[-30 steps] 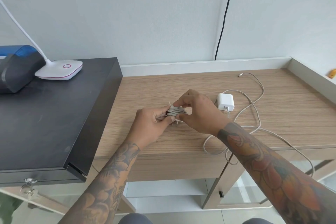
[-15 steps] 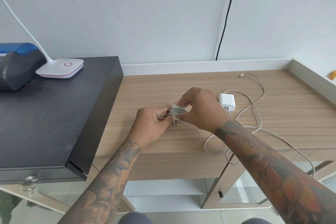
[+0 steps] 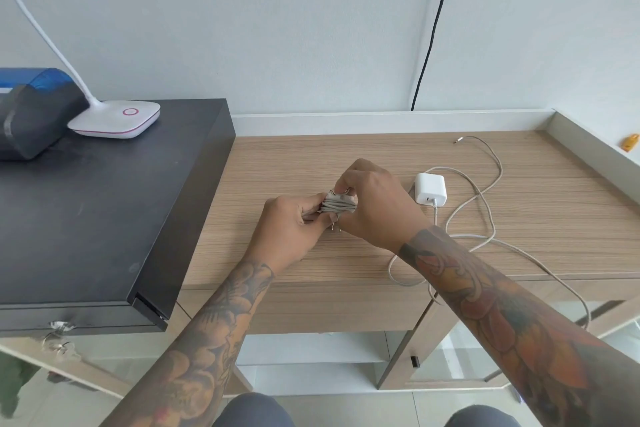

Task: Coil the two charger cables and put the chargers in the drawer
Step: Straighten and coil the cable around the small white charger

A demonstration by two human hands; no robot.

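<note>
While both hands' grips (image 3: 294, 222) (image 3: 372, 204) pinch it, grey cable bundle (image 3: 337, 205) looks tightly coiled.

left hand (image 3: 287, 229) + right hand (image 3: 375, 206): grip coiled cable (image 3: 337, 206) over desk (image 3: 277, 166) | charger (image 3: 430, 188): on desk, own cable (image 3: 485, 191) loose

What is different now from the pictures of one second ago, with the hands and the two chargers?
Very little. Both hands still hold the coiled cable bundle above the wooden desk; the right hand has turned a little, its fingers now curled over the top of the bundle. The left hand keeps its grip. The white charger and its loose cable lie as before.
</note>
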